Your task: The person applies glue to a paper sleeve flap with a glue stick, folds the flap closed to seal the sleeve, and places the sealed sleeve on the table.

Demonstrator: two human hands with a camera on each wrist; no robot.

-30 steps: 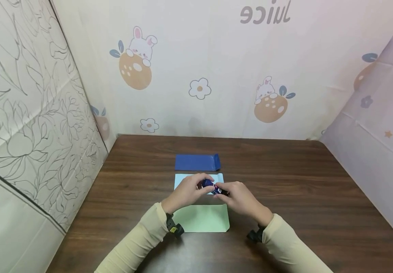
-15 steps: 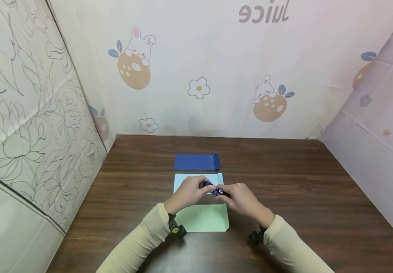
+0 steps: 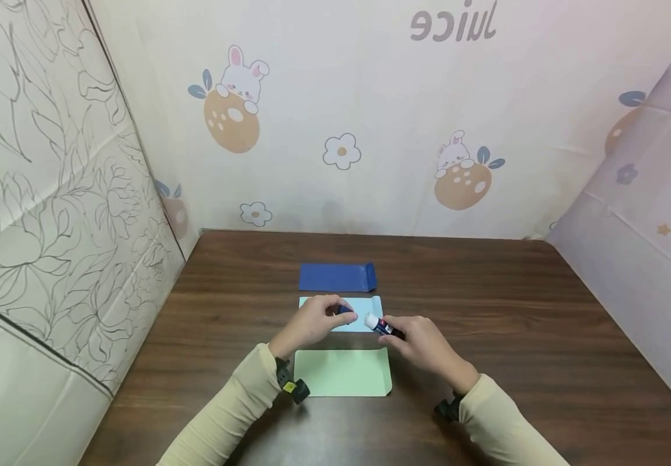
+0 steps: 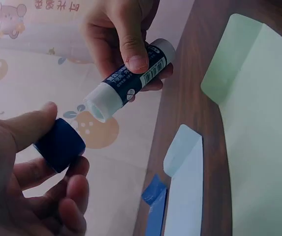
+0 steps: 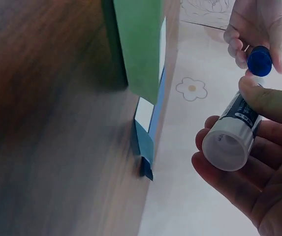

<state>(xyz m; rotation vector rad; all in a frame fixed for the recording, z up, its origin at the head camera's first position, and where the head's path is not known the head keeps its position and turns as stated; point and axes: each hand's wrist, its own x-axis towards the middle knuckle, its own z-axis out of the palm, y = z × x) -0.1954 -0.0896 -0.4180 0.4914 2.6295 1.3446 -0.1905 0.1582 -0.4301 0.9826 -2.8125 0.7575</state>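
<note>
Below, brown table (image 3: 486, 285) with rabbit-printed wall (image 3: 393, 103) behind.

My head view looks forward and down from above the desk (image 3: 516, 310), far enough off to take in the left hand (image 3: 310, 321), the right hand (image 3: 424, 343) and the patterned backdrop (image 3: 387, 84). On the left wrist feed I am close beside the left hand, facing across toward the other, the desk showing sideways; the right wrist feed, just as near, faces back the opposite way. Both wrist views share the glue stick (image 4: 123, 84), blue cap (image 4: 61, 145) and green envelope (image 4: 264, 123).
</note>
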